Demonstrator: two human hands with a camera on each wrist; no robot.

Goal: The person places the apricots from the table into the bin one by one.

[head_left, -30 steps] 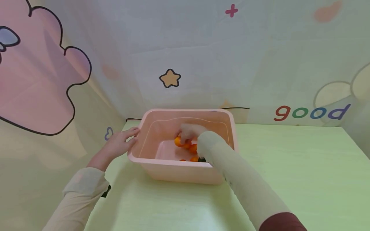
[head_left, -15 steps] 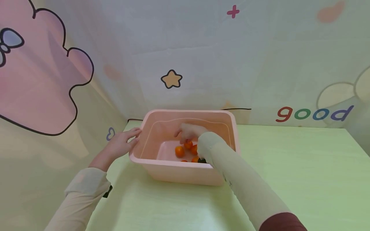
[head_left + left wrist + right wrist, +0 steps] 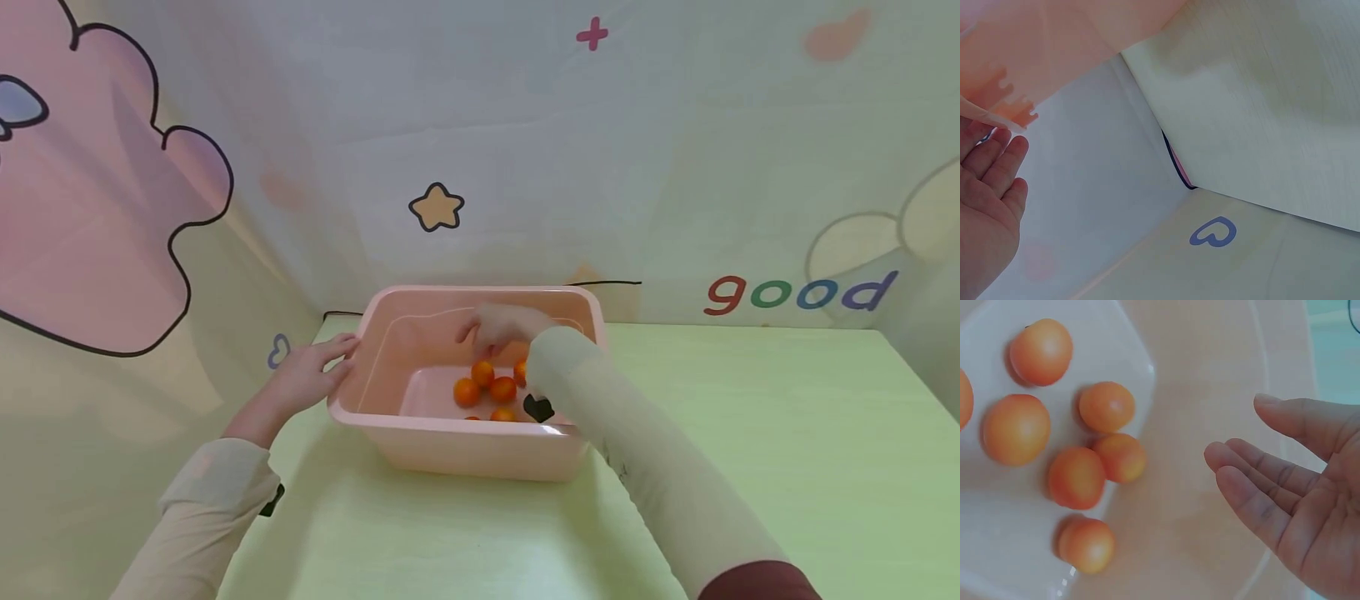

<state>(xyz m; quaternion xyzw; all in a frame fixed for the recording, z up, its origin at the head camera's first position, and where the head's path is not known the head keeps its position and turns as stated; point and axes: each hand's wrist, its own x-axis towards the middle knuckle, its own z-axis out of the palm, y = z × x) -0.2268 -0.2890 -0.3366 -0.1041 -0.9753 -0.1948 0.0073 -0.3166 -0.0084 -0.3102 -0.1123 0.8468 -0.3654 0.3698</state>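
Oranges [image 3: 487, 387] lie together on the floor of the pink tub [image 3: 420, 442], just below and toward the near wall from the right hand [image 3: 501, 328], which hovers with relaxed open fingers [image 3: 1254, 478], while the left hand [image 3: 303, 379] rests flat on the tub's left rim.

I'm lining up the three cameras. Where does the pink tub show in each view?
Head: pink tub stands centre on the green table, left hand at its left rim.
Left wrist: its wall and rim fill the top left.
Right wrist: its inner wall fills the middle.
Shared landmark: the tub's rim; the small oranges show in the head and right wrist views only.
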